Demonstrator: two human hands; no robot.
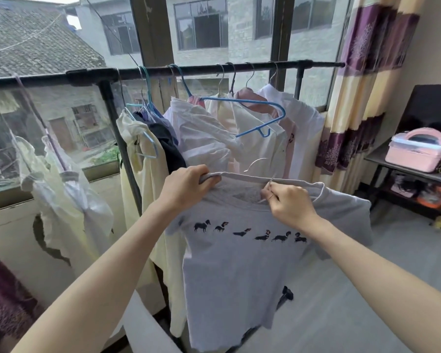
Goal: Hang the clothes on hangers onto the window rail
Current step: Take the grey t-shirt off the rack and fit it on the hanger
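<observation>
Grey T-shirt (242, 263) gripped by left hand (186, 186), right hand (290, 202) pinching hanger (267, 186) — below rail (189, 70)

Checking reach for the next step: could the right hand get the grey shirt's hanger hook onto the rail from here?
Probably yes. The right hand pinches the hanger above the grey shirt, and open air lies up to the rail, though hung clothes crowd most of it.

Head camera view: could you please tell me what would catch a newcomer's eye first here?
First, the grey T-shirt with a row of small dark dogs, held up at centre by the left hand and right hand at its neckline. Behind it, the black metal window rail carries crowded pale garments and an empty blue plastic hanger. A pink plastic box sits on the right-hand shelf.
</observation>
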